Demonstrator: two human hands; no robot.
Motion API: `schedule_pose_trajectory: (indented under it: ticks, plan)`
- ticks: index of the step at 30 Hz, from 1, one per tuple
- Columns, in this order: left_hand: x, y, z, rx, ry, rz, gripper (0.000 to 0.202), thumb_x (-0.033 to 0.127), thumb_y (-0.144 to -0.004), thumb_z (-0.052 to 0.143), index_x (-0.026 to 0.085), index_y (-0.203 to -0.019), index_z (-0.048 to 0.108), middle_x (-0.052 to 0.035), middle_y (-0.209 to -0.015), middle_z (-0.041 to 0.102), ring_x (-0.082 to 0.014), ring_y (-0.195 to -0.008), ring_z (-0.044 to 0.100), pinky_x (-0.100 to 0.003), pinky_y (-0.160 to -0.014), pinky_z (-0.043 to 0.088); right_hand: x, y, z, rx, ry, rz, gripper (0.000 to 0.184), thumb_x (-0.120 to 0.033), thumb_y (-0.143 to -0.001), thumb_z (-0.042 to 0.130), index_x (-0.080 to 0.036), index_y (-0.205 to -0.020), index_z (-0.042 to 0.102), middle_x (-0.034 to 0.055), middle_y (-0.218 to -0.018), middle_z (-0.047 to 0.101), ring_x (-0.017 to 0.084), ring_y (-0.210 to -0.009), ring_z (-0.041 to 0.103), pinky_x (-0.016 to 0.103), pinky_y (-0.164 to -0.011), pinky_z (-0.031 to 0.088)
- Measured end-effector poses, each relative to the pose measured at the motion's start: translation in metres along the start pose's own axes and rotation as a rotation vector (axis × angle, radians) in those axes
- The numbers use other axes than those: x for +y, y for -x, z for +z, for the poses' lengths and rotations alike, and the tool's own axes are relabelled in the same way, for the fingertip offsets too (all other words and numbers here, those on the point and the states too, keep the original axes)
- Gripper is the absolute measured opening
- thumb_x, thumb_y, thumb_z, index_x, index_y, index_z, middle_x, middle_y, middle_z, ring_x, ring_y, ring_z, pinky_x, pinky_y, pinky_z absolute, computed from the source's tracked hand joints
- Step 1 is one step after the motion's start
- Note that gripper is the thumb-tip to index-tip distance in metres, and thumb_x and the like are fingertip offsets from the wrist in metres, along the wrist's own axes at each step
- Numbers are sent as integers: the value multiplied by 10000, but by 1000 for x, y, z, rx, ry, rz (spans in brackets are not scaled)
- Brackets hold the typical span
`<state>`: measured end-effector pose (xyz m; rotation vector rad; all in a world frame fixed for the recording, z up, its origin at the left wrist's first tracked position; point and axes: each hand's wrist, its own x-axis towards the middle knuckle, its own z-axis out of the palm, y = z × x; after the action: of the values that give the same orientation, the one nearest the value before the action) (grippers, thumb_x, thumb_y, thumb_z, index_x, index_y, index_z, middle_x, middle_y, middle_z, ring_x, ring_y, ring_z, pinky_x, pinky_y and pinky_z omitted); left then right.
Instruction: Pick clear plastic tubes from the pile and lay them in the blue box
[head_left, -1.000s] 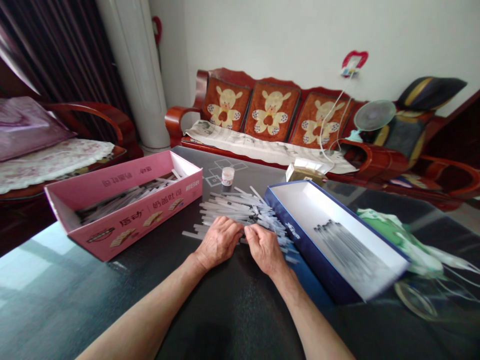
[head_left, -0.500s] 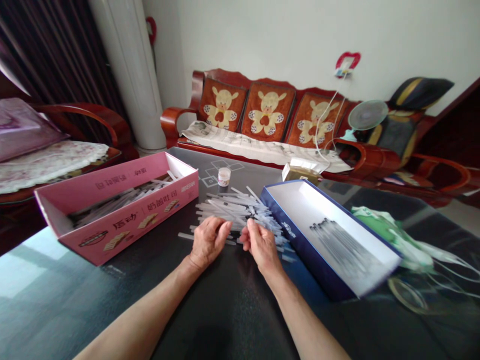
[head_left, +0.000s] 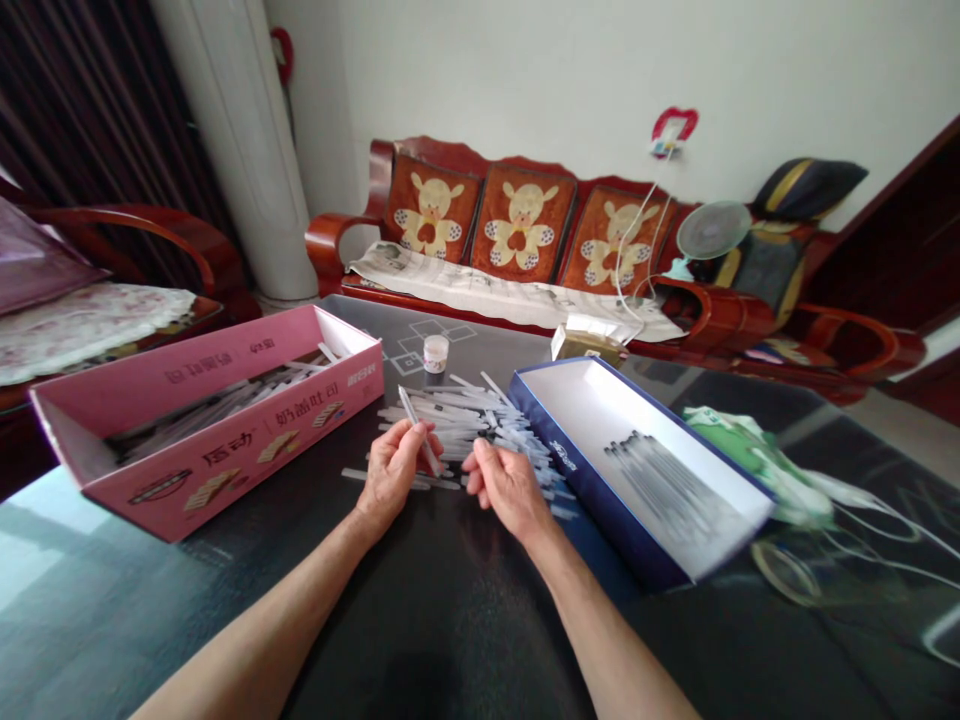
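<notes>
Head view: I see left hand (head_left: 391, 468) lifted off heap since a second ago, thumb and fingers pinched on one clear plastic tube (head_left: 417, 425), tilted above knuckles. Right hand (head_left: 508, 487) loose, half-open, empty, fingertips touching tube pile (head_left: 480, 410) just beyond. One tube separated from rest.

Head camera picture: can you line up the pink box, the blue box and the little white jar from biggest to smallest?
1. Pink box
2. Blue box, which looks a bit smaller
3. White jar, tiny, though it sits farther from the camera
</notes>
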<state>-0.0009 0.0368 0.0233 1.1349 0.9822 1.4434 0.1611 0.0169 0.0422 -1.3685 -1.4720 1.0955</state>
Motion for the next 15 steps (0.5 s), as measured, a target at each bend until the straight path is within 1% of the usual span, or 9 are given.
schedule_pose_trajectory:
  ticks: [2, 3, 4, 5, 7, 10, 12, 15]
  plan:
    - [2, 0, 1, -44, -30, -10, 422, 446, -836, 540, 132, -1119, 547, 26, -613, 593, -100, -461, 535, -213, -463, 437, 5, -8, -21, 262, 279, -207, 362, -471, -871, 479, -177, -774, 666, 28, -626, 624, 131, -549, 556, 242, -550, 432]
    - [3, 1, 2, -78, -61, -11, 477, 433, -842, 530, 128, -1207, 504, 36, -594, 580, -96, -450, 521, -208, -459, 424, 9, -11, -31, 357, 394, -291, 291, -405, -864, 502, -183, -803, 679, 42, -694, 641, 151, -630, 584, 259, -622, 454]
    - [4, 2, 3, -113, -94, -13, 514, 420, -850, 516, 121, -1266, 469, 43, -579, 568, -91, -441, 507, -203, -455, 410, 14, -15, -38, 413, 484, -355, 240, -346, -853, 513, -185, -824, 688, 54, -761, 650, 165, -694, 597, 274, -677, 465]
    - [4, 2, 3, -143, -124, -18, 530, 405, -856, 500, 114, -1297, 451, 45, -574, 562, -87, -435, 495, -200, -451, 398, 19, -17, -44, 434, 550, -393, 210, -297, -844, 514, -187, -845, 693, 64, -816, 651, 174, -737, 602, 284, -713, 471]
    - [4, 4, 4, -193, -168, -35, 508, 377, -860, 471, 110, -1292, 468, 39, -590, 564, -78, -428, 475, -194, -437, 371, 28, -20, -50, 407, 646, -424, 190, -236, -830, 517, -190, -867, 698, 74, -884, 644, 188, -807, 606, 295, -760, 476]
    - [-1, 4, 4, -241, -216, -33, 432, 343, -859, 445, 120, -1216, 540, 29, -631, 571, -63, -432, 452, -186, -431, 346, 34, -19, -46, 343, 758, -427, 187, -201, -825, 530, -196, -913, 696, 84, -937, 634, 206, -881, 597, 311, -817, 470]
    - [-5, 4, 3, -266, -238, -12, 399, 334, -859, 437, 132, -1178, 567, 28, -644, 568, -61, -440, 444, -185, -437, 351, 34, -17, -41, 337, 814, -426, 178, -189, -819, 545, -190, -926, 686, 93, -952, 625, 215, -904, 587, 322, -839, 461]
    - [-8, 4, 2, -295, -274, 15, 371, 328, -859, 431, 141, -1140, 585, 24, -665, 570, -66, -459, 462, -188, -452, 372, 31, -15, -37, 336, 844, -423, 129, -174, -796, 571, -179, -882, 668, 94, -930, 620, 220, -893, 581, 328, -836, 453]
